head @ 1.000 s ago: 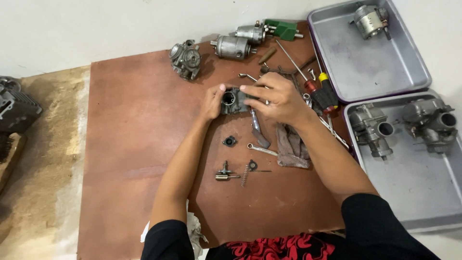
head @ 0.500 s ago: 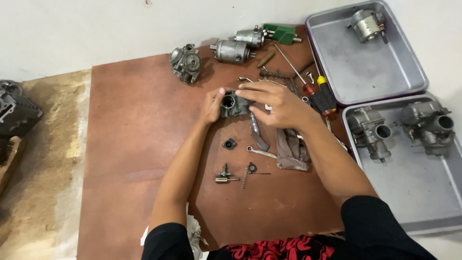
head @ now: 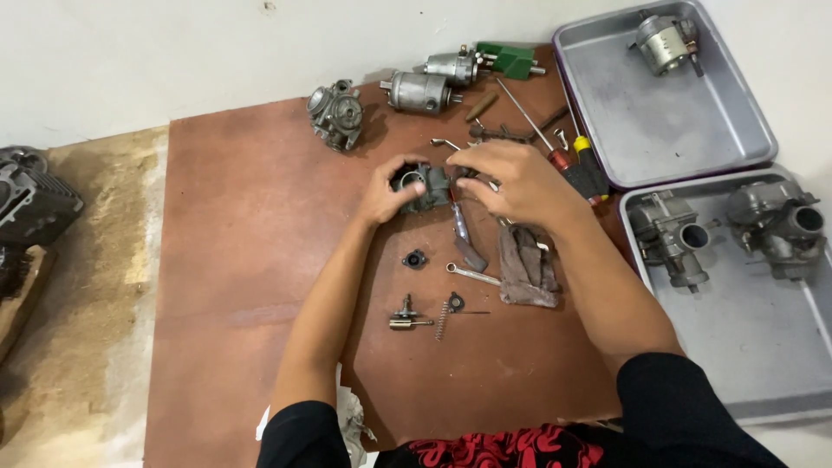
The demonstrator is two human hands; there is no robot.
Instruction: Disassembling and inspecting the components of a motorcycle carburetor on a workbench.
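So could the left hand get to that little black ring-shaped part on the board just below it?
Probably yes: the small black part lies in the open beside the left forearm, but the left hand now grips the carburetor body.

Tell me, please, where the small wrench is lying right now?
In the head view, the wrench lies on the brown board, right of centre, just left of the grey rag and below the right hand.

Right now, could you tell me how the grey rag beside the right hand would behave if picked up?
The grey rag lies crumpled in folds, so it would probably hang limp. It looks light. A small wrench touches its edge and might shift.
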